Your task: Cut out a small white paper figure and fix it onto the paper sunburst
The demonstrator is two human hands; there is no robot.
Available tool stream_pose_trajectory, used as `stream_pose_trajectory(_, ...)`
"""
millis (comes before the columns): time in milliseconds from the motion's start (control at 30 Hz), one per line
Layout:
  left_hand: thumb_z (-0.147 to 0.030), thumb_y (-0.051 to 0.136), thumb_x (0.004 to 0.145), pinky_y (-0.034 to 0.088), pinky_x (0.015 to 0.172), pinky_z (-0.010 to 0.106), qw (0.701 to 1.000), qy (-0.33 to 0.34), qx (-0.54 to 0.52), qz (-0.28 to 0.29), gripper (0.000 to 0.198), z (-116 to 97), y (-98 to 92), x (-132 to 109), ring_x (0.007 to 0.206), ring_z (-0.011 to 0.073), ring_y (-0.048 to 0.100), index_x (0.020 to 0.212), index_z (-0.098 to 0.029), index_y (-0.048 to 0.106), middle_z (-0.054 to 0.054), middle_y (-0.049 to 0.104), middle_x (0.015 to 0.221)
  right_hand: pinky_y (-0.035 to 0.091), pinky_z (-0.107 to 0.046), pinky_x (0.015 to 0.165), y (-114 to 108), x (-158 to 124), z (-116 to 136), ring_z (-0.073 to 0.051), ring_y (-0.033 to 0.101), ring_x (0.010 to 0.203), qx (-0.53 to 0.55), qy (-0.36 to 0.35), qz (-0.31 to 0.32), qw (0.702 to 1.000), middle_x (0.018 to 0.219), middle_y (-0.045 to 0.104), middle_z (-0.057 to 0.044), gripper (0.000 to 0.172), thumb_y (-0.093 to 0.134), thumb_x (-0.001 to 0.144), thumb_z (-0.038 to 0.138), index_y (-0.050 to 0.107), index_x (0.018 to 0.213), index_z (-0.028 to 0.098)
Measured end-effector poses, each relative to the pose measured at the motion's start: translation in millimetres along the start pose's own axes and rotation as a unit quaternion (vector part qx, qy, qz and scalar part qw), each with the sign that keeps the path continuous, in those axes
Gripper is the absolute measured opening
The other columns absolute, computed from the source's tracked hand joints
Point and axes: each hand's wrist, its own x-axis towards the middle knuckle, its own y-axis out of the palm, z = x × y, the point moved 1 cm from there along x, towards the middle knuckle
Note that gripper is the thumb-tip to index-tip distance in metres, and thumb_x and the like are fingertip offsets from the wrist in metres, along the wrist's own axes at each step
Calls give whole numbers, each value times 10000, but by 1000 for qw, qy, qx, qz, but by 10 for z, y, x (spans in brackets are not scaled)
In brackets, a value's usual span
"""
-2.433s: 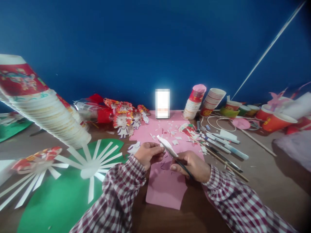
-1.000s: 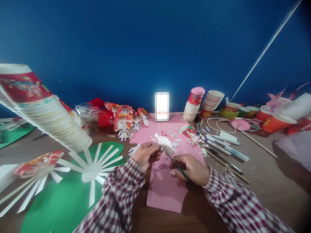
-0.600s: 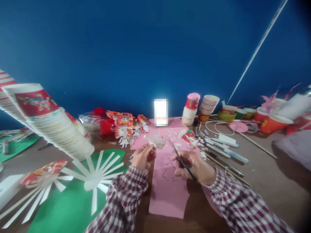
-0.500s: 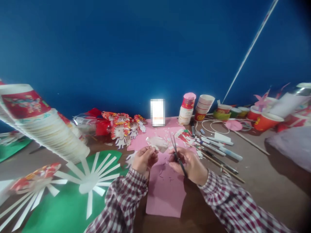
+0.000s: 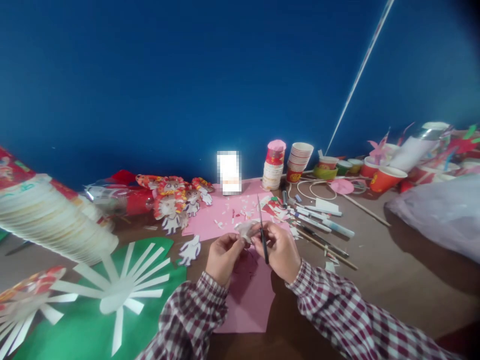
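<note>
White paper cut-out [image 5: 245,229]: pinched in the left hand [image 5: 223,256], at 1 o'clock from it, 10 o'clock from the right hand [image 5: 282,252]; long axis partly hidden. Scissors [image 5: 264,242]: gripped in the latter, blades towards 12 o'clock.

Around us, a crowded table [image 5: 390,300] before a blue wall [image 5: 240,75]
At left we see a leaning cup stack [image 5: 56,220] near a green sheet [image 5: 82,330] bearing a white strip cutout [image 5: 114,296]; further back, a pink-topped stack [image 5: 275,159] stands beside a second stack [image 5: 299,162], and to their right we find pens [image 5: 339,228], a pink disc [image 5: 342,187], an orange cup [image 5: 388,181] and a pale bag [image 5: 442,215]
</note>
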Motion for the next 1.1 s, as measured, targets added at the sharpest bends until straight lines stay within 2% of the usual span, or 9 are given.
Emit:
stream_pose_trajectory(233,-322,654,617,326,361,159,1000,-1,28,6,248,47,-13,8,397,67,484,715,-154,501,-32,564,537,455,-215,556,10,2,11,-140,575,666,23,15,-1,1000,749,607,-34,237,561,705,214,527,931,154)
stream_pose_trajectory(433,-351,600,660,345,379,175,991,51,125,-4,218,63,-55,16,419,86,482,719,-149,543,-20,539,524,440,-203,558,26,-6,-19,-122,546,637,13,2,0,1000,754,589,-27,265,538,685,132,528,948,156)
stream_pose_trajectory(600,-308,567,686,365,464,180,946,165,279,-30,155,1,-72,4,475,94,499,675,-156,591,-1,566,535,436,-202,553,31,-16,-19,-119,539,616,22,4,6,1000,761,594,-22,288,534,677,119,524,962,165)
stream_pose_trajectory(800,-272,537,716,385,522,192,891,232,389,-28,126,-37,-68,-27,520,106,523,686,-171,605,17,599,589,435,-202,562,40,-21,-16,-116,537,622,41,2,14,999,762,592,-16,297,554,673,114,522,962,172)
stream_pose_trajectory(967,-277,516,724,404,541,214,854,274,438,-61,147,-23,-53,-42,534,117,528,662,-168,594,12,590,581,459,-214,590,45,-13,-9,-114,547,623,88,6,18,996,744,591,-9,305,575,673,126,518,970,170)
stream_pose_trajectory(1100,-273,516,717,417,540,214,846,290,437,-92,151,-18,-39,-39,525,108,526,654,-157,588,8,583,584,457,-203,577,35,-16,33,-103,543,604,101,16,18,995,714,583,6,298,598,656,125,532,942,174)
